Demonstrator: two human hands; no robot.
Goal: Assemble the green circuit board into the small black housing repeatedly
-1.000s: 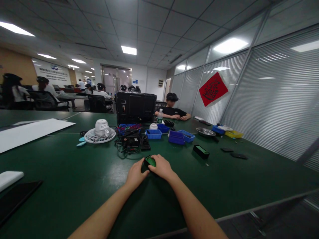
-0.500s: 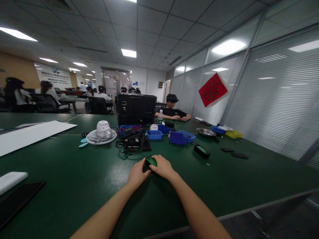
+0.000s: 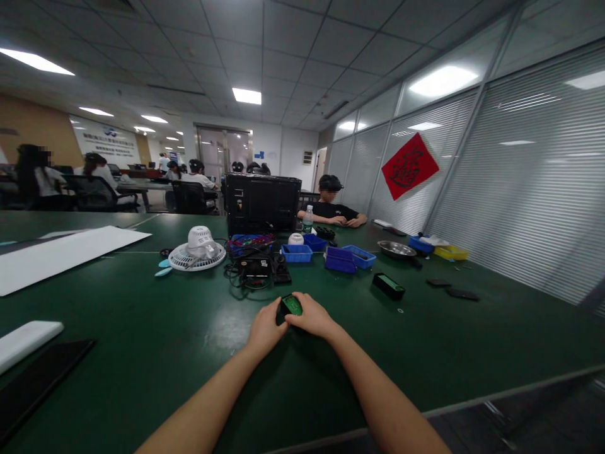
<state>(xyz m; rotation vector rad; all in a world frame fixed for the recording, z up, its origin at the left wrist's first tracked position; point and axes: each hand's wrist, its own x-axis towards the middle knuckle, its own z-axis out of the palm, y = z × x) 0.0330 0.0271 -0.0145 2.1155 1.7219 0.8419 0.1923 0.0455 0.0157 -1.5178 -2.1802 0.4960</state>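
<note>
Both my hands rest on the green table (image 3: 142, 340), closed round a small black device with a green top (image 3: 290, 305). My left hand (image 3: 265, 328) grips its left side with curled fingers. My right hand (image 3: 312, 317) covers its right side, fingers bent over it. Most of the device is hidden between the hands. A similar black and green device (image 3: 388, 285) lies apart to the right. Just beyond my hands sits a black unit with tangled cables (image 3: 255, 272).
A white desk fan (image 3: 197, 251) lies flat at the left. Blue bins (image 3: 296, 252), a metal bowl (image 3: 396, 250) and a black case (image 3: 263, 203) stand farther back. A person sits behind them. A white sheet (image 3: 61, 252) and a dark tablet (image 3: 38, 384) lie left.
My hands stay closed on the device. The view has shifted slightly, so everything sits a little to the right and higher than before.
</note>
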